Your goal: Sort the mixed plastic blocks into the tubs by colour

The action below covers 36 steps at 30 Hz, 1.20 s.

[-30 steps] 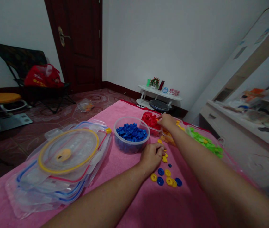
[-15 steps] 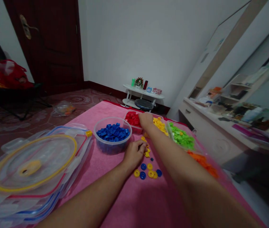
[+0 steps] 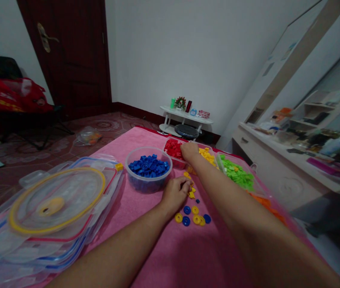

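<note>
My left hand (image 3: 175, 193) rests on the pink cloth with its fingers curled together. Several small yellow plastic pieces (image 3: 191, 195) lie in a row against its fingertips; whether one is pinched there is hidden. My right hand (image 3: 189, 152) reaches down at the right side of the container of red pieces (image 3: 173, 148), and its fingers are out of sight. Just right of that hand are yellow pieces (image 3: 207, 155) in their own container. Blue pieces (image 3: 148, 166) fill a round clear tub (image 3: 150, 186) left of my hands. Blue and yellow discs (image 3: 196, 219) lie nearer me, below a tiny blue piece (image 3: 197, 201).
Stacked clear lids (image 3: 70, 192) cover the table's left side, with a yellow piece (image 3: 119, 166) by their corner. Containers of green pieces (image 3: 237, 172) and orange pieces (image 3: 267, 206) line the right edge. Beyond stands a low white shelf (image 3: 184, 114).
The whole view has shifted slightly, so everything sits a little further right. Both hands keep their places among the containers and pieces.
</note>
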{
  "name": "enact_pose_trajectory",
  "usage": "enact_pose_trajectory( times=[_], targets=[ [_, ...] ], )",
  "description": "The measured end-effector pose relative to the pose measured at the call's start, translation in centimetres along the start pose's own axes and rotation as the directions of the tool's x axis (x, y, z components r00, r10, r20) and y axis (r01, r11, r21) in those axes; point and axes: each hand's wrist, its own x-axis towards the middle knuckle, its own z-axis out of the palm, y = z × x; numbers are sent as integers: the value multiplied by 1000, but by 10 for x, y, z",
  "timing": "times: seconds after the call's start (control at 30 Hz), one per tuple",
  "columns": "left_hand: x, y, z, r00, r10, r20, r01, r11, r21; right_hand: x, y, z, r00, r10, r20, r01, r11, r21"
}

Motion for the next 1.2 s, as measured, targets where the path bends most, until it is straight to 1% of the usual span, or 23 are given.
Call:
enact_pose_trajectory(
  times=[0.2, 0.33, 0.47, 0.53, 0.57, 0.6, 0.63, 0.67, 0.7, 0.73, 0.77, 0.8, 0.83, 0.87, 0.9, 0.93, 1.03, 1.1, 1.2],
  targets=[
    [1, 0, 0, 1000, 10, -3, -10, 999, 45, -10, 7, -1, 999, 36, -40, -32, 996, 83],
    [0, 1, -1, 1000, 13, 1, -13, 998, 57, -19, 12, 1, 994, 49, -101, -31, 984, 178],
    [0, 0, -1, 1000, 17, -7, -17, 997, 74, -28, 22, 6, 979, 109, -171, -53, 951, 303],
    [0, -1, -1, 1000, 25, -11, -24, 996, 83, -37, 30, 8, 970, 136, -200, -58, 935, 351],
    [0, -2, -1, 1000, 29, -11, -28, 996, 83, -44, 35, 8, 966, 151, -211, -52, 910, 412],
    [0, -3, -1, 999, 33, -6, -32, 996, 80, -53, 39, 8, 962, 175, -210, -45, 860, 508],
    [0, -3, -1, 999, 36, -2, -36, 996, 76, -64, 44, 7, 959, 205, -196, -35, 771, 636],
    [0, -3, -1, 999, 39, 4, -39, 997, 73, -76, 49, 6, 958, 239, -161, -26, 629, 777],
    [1, -3, -1, 999, 41, 8, -41, 997, 72, -90, 54, 5, 959, 263, -104, -32, 466, 884],
    [1, -3, -1, 999, 41, 11, -42, 997, 72, -104, 60, 3, 961, 273, -48, -42, 315, 948],
    [1, -4, -1, 999, 41, 14, -42, 996, 73, -120, 65, 2, 962, 274, 12, -69, 199, 978],
    [1, -4, -2, 999, 41, 17, -42, 996, 74, -135, 70, 0, 961, 269, 66, -101, 118, 988],
    [2, -5, -2, 999, 41, 19, -43, 996, 74, -150, 76, -2, 958, 268, 105, -127, 67, 990],
    [2, -5, -2, 999, 42, 23, -43, 996, 73, -165, 81, -5, 955, 266, 135, -152, 46, 987],
    [2, -6, -2, 999, 41, 26, -43, 997, 69, -179, 88, -7, 952, 266, 149, -169, 53, 984],
    [2, -8, -2, 999, 41, 28, -43, 997, 62, -193, 94, -8, 951, 269, 154, -183, 85, 980],
    [3, -10, -1, 999, 45, 32, -46, 998, 45, -229, 117, -12, 940, 306, 151, -230, 241, 943],
    [2, -10, -1, 999, 43, 31, -44, 998, 50, -248, 133, -12, 930, 327, 168, -277, 324, 905],
    [2, -8, -1, 999, 37, 34, -39, 997, 64, -267, 153, -11, 925, 320, 203, -328, 409, 851]
  ],
)
